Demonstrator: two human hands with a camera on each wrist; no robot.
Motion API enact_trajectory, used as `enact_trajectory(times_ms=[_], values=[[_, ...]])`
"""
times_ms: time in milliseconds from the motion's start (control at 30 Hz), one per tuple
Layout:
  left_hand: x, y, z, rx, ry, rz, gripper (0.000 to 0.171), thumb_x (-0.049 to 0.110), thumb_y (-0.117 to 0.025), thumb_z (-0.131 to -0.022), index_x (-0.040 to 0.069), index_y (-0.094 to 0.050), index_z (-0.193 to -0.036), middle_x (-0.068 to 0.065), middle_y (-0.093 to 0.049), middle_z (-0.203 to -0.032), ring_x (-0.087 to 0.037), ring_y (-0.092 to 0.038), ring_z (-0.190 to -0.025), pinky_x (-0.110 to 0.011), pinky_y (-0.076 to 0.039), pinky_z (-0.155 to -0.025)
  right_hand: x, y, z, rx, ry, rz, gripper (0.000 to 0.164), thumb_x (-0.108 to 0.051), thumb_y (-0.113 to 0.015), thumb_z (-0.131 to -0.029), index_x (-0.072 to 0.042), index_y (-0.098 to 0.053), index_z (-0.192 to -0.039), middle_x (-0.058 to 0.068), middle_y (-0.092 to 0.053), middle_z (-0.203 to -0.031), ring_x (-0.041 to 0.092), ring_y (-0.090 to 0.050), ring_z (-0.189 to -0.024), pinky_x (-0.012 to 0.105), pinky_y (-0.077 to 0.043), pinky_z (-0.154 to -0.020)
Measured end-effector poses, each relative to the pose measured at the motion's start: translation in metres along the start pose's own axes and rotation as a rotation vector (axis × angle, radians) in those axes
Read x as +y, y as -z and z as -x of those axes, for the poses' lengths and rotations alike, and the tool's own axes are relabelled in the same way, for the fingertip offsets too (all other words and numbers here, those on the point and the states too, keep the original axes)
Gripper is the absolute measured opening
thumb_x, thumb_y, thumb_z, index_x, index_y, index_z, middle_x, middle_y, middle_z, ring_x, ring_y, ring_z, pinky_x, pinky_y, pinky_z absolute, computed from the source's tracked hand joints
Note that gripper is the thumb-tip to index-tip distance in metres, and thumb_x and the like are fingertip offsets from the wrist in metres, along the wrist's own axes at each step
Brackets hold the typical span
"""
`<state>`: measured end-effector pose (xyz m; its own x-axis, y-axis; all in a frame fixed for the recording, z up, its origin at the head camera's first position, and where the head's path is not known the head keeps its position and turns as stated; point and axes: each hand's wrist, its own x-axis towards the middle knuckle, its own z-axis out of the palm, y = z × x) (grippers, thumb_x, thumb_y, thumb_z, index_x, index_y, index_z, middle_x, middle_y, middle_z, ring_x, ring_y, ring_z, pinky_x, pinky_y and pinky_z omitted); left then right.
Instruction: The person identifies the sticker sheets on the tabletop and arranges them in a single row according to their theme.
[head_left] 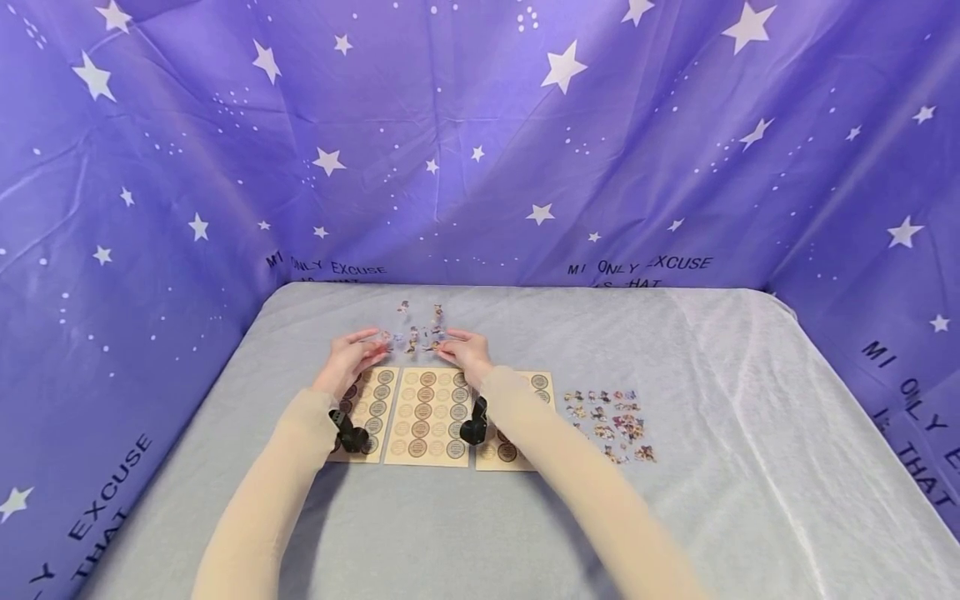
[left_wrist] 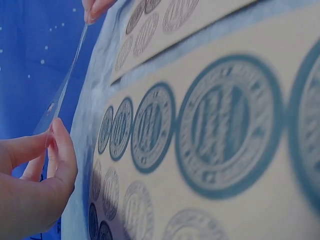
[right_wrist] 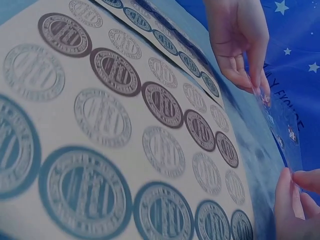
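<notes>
A clear sticker sheet printed with small colourful figures (head_left: 412,340) is held up at the far side of the table, tilted. My left hand (head_left: 349,360) pinches its left edge between thumb and fingers. At the opposite edge, my right hand (head_left: 468,353) pinches it the same way. In the right wrist view the see-through sheet (right_wrist: 291,131) stretches between both hands. Just below and nearer to me lie three tan sheets of round seal stickers: a left one (head_left: 365,417), a middle one (head_left: 427,417) and a right one (head_left: 543,406), the outer two partly covered by my arms.
Another clear sheet of small figure stickers (head_left: 617,427) lies flat to the right of the tan sheets. A grey cloth (head_left: 720,467) covers the table. Purple star-printed curtains (head_left: 450,150) hang behind and at both sides.
</notes>
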<state>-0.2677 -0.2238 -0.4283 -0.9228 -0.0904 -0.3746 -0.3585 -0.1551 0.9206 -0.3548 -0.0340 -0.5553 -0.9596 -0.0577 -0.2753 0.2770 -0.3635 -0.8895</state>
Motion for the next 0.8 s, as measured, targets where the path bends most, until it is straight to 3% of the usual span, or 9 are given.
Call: enact_trajectory(times_ms=[100, 167, 300, 400, 500, 600, 800], values=[[-0.002, -0.003, 0.002, -0.006, 0.013, 0.034, 0.048, -0.009, -0.043, -0.086, -0.001, -0.035, -0.133, -0.014, -0.051, -0.112, -0.009, -0.06, -0.076, -0.026, -0.046, -0.087, -0.001, 0.005, -0.001, -0.001, -0.015, -0.003, 0.042, 0.015, -0.058, -0.074, 0.002, -0.056, -0.115, 0.024, -0.062, -0.089, 0.03, -0.064, -0.079, 0.031, -0.053, -0.07], [-0.004, -0.004, 0.003, -0.018, 0.021, 0.068, 0.049, -0.01, -0.043, -0.086, -0.002, -0.034, -0.133, -0.013, -0.053, -0.106, -0.01, -0.061, -0.076, -0.026, -0.045, -0.088, -0.009, 0.007, 0.01, -0.021, -0.017, -0.006, 0.043, 0.015, -0.058, -0.074, 0.003, -0.055, -0.115, 0.025, -0.061, -0.088, 0.03, -0.064, -0.079, 0.031, -0.053, -0.07], [-0.006, -0.009, 0.007, -0.047, 0.035, 0.127, 0.051, -0.012, -0.043, -0.085, -0.002, -0.033, -0.134, -0.008, -0.057, -0.091, -0.012, -0.061, -0.076, -0.027, -0.044, -0.089, -0.05, 0.003, 0.06, -0.02, -0.053, 0.024, 0.041, 0.013, -0.059, -0.074, 0.002, -0.056, -0.113, 0.025, -0.061, -0.089, 0.029, -0.064, -0.079, 0.029, -0.053, -0.07], [-0.006, -0.014, 0.011, -0.079, 0.029, 0.158, 0.051, -0.012, -0.042, -0.085, -0.004, -0.031, -0.134, -0.006, -0.059, -0.085, -0.012, -0.062, -0.077, -0.029, -0.043, -0.09, -0.087, -0.005, 0.104, 0.028, -0.112, 0.107, 0.042, 0.011, -0.054, -0.079, 0.003, -0.051, -0.12, 0.026, -0.059, -0.099, 0.029, -0.062, -0.087, 0.03, -0.051, -0.078], [-0.006, -0.018, 0.015, -0.096, 0.016, 0.174, 0.049, -0.011, -0.042, -0.085, -0.005, -0.031, -0.133, -0.006, -0.061, -0.08, -0.012, -0.062, -0.076, -0.029, -0.044, -0.089, -0.108, -0.005, 0.128, 0.005, -0.126, 0.131, 0.042, 0.01, -0.051, -0.081, 0.005, -0.047, -0.123, 0.028, -0.057, -0.104, 0.03, -0.06, -0.092, 0.031, -0.048, -0.082], [-0.008, -0.022, 0.019, -0.116, 0.01, 0.177, 0.049, -0.011, -0.041, -0.086, -0.006, -0.03, -0.134, -0.005, -0.061, -0.079, -0.012, -0.062, -0.075, -0.027, -0.045, -0.088, -0.12, -0.002, 0.145, -0.013, -0.131, 0.146, 0.042, 0.009, -0.049, -0.083, 0.006, -0.045, -0.125, 0.029, -0.055, -0.107, 0.03, -0.059, -0.094, 0.032, -0.047, -0.085], [-0.013, -0.03, 0.027, -0.137, 0.013, 0.179, 0.049, -0.011, -0.041, -0.086, -0.006, -0.03, -0.133, -0.005, -0.058, -0.085, -0.007, -0.059, -0.067, -0.028, -0.044, -0.089, -0.119, 0.01, 0.149, -0.005, -0.101, 0.136, 0.04, 0.01, -0.049, -0.083, 0.008, -0.045, -0.123, 0.028, -0.057, -0.101, 0.023, -0.064, -0.079, 0.03, -0.048, -0.082]])
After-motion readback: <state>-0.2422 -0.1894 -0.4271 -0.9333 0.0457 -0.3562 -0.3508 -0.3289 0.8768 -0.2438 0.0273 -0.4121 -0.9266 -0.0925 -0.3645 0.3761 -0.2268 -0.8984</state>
